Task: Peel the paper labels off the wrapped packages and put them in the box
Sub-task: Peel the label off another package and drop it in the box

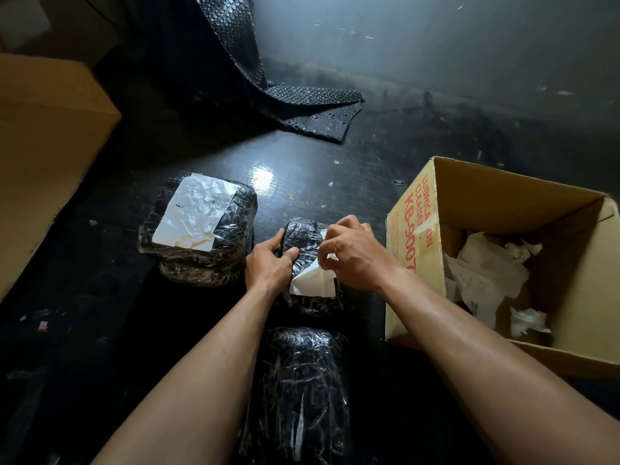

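Nearest me, between my forearms, lay a bare package [302, 391] with no paper on its top. Just beyond it sat the middle package [303, 236], and both my hands were on it. My left hand [268, 263] gripped its left edge, thumb across the top. My right hand [355, 253] pinched the label [313, 281], whose near edge curled up off the wrap. Close to the right of my right hand stood the open box [503, 209], its near wall just beside the package, with crumpled labels [486, 273] inside. Left of my left hand, a small gap away, lay a third package [198, 250] with its label [196, 211] flat on top. Beyond my hands the dark floor [335, 169] ran open to a sheet of bubble wrap [302, 99]. Far to the left stood a brown carton [50, 129].
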The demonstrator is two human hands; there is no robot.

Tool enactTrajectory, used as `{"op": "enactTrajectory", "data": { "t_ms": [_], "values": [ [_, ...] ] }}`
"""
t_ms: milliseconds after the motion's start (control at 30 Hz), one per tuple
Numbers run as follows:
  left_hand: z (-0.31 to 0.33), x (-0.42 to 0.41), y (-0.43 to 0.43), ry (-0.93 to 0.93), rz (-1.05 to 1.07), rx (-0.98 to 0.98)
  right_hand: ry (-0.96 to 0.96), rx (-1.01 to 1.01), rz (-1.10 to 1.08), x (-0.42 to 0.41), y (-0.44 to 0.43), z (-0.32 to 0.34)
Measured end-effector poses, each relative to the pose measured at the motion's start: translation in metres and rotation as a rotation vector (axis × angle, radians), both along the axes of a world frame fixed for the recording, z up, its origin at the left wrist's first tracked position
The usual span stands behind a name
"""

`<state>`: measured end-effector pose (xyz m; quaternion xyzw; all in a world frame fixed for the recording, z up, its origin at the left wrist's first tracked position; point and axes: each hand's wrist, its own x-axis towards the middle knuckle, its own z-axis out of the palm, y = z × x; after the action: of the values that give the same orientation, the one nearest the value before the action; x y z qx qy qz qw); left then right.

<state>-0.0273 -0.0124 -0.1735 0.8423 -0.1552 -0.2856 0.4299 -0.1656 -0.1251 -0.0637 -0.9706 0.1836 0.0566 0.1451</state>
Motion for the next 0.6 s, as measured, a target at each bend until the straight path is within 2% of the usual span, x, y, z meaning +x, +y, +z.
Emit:
{"op": "enactTrajectory", "data": {
  "t_ms": [233, 333, 600],
  "values": [
    [0.001, -0.001, 0.001, 0.006, -0.007, -0.002, 0.004, -0.03, -0.002, -0.004, 0.0, 0.003],
    [0.001, -0.001, 0.001, -0.021, -0.024, 0.014, -0.009, -0.102, 0.013, -0.004, 0.0, 0.003],
    [0.005, 0.0, 0.001, -0.06, -0.063, 0.051, -0.003, -0.273, 0.229, 0.008, 0.003, 0.005]
  ]
}}
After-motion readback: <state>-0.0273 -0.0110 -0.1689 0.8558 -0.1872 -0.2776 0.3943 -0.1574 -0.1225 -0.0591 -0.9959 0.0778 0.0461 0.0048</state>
